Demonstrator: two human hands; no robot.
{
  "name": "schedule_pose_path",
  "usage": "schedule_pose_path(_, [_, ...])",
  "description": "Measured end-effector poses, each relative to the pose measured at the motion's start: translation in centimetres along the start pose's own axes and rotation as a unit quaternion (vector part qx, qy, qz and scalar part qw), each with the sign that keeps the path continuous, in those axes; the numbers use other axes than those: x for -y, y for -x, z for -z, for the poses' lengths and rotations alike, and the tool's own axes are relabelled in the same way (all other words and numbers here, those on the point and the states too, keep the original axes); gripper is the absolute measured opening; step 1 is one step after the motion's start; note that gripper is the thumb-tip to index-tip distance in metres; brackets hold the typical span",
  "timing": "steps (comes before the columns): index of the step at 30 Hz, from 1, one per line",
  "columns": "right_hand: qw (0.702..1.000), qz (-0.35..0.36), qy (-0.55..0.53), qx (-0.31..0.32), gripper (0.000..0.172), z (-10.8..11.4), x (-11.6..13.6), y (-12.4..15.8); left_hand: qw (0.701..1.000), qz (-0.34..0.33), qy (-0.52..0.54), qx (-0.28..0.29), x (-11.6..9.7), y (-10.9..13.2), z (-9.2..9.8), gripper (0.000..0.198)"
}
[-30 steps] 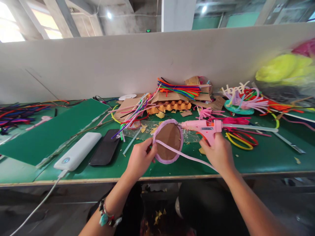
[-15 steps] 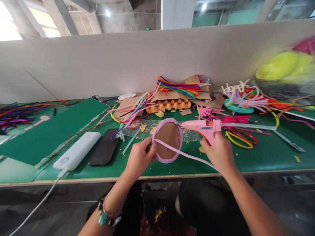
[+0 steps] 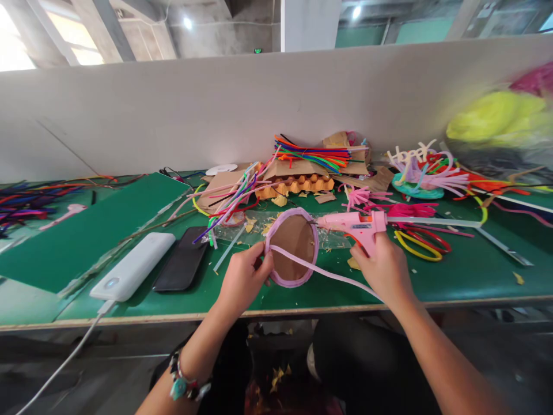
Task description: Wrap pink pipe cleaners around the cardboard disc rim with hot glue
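A brown cardboard disc [image 3: 294, 242] edged with a lilac pipe cleaner [image 3: 298, 211] is tilted up off the green table [image 3: 432, 276]. My left hand [image 3: 244, 279] pinches the disc's left rim. A loose lilac strand [image 3: 328, 274] trails from that rim across the disc toward my right wrist. My right hand [image 3: 384, 271] grips a pink glue gun [image 3: 354, 225] by its handle. The gun's nozzle touches the disc's upper right edge, and a clear glue stick [image 3: 432, 221] pokes out of its back.
A white power bank [image 3: 133, 265] with a cable and a black phone [image 3: 181, 259] lie left of my hands. Behind the disc sit loose pipe cleaners [image 3: 233, 199], an orange egg tray [image 3: 298, 184], cardboard scraps and finished pipe-cleaner crafts [image 3: 419, 170]. A grey partition wall stands at the back.
Hands, disc and glue gun keep nearly the same pose; the view has shifted slightly and everything sits a few pixels to the left.
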State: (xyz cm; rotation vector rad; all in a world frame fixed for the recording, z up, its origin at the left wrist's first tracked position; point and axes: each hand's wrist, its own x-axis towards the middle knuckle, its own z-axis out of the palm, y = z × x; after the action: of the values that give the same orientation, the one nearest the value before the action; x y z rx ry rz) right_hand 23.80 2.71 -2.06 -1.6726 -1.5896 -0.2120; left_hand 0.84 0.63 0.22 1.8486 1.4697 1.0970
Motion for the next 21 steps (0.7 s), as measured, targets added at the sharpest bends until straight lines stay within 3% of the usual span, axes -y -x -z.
schedule_pose_path(12, [1.000, -0.003, 0.013, 0.013, 0.045, 0.08, -0.15, 0.00, 1.000, -0.001, -0.006, 0.004, 0.15, -0.02, 0.03, 0.020])
schedule_pose_path(21, [0.999, -0.003, 0.015, 0.037, 0.037, 0.20, -0.43, 0.14, 1.000, 0.005, -0.013, 0.003, 0.14, 0.04, 0.09, 0.021])
